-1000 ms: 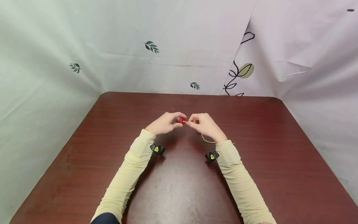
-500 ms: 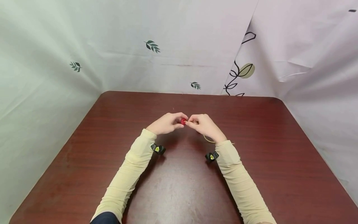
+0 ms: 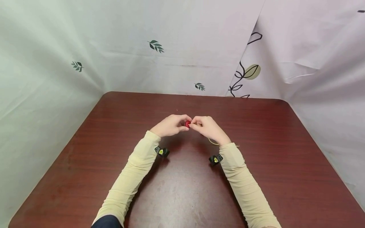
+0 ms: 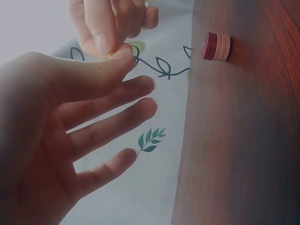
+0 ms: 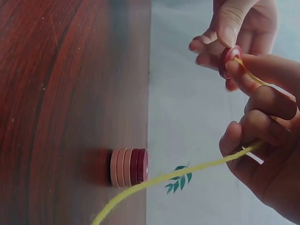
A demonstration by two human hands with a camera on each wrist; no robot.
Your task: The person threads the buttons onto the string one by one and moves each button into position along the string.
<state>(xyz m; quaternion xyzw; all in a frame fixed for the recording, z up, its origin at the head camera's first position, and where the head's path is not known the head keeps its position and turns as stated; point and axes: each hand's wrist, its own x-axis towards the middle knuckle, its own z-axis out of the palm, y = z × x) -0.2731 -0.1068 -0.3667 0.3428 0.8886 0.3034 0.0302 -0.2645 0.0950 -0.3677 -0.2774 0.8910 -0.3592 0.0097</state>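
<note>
Mid-frame in the head view, your left hand (image 3: 169, 125) pinches the red disc (image 3: 187, 123), other fingers spread, and your right hand (image 3: 209, 128) pinches yellow string (image 5: 187, 170) at its face, so a slack grip could let the disc twist or the string slip.

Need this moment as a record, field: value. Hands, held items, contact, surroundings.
left_hand: left hand pinches red disc by its edge
left_other_fingers: spread, off the disc
right_hand: right hand pinches yellow cord close against the disc
contact: cord meets disc face; whether it passes through, cannot tell
cord_tail: trails out below right hand
on_table: stack of discs, pink at bottom, dark red on top
surface: reddish-brown wooden table
backdrop: white leaf-print sheet
sleeves: cream, both arms
</note>
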